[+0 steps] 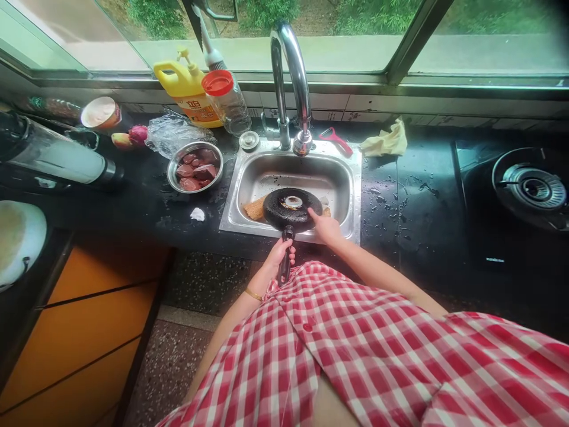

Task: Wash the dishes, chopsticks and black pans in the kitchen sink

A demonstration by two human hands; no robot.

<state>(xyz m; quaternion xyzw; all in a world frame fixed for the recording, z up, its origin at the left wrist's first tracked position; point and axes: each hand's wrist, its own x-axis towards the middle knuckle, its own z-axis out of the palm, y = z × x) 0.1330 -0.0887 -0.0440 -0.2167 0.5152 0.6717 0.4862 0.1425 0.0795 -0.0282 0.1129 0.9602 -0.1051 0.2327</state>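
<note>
A small black frying pan [291, 209] hangs over the steel sink [347, 178], turned so its underside faces up. My left hand [279, 256] is wrapped round the pan's black handle near the sink's front edge. My right hand [326, 227] rests against the pan's right rim, fingers on the pan; whether it holds anything I cannot make out. A brown scrub pad [255, 208] lies in the basin left of the pan. The chrome tap [291, 71] arches over the sink's back.
On the black counter, a steel bowl of raw meat [195, 166] sits left of the sink, with a yellow detergent jug [186, 86], a red-lidded jar [227, 101] and a plastic bag behind. A red peeler [335, 140], yellow cloth [386, 141] and gas burner [531, 187] lie right.
</note>
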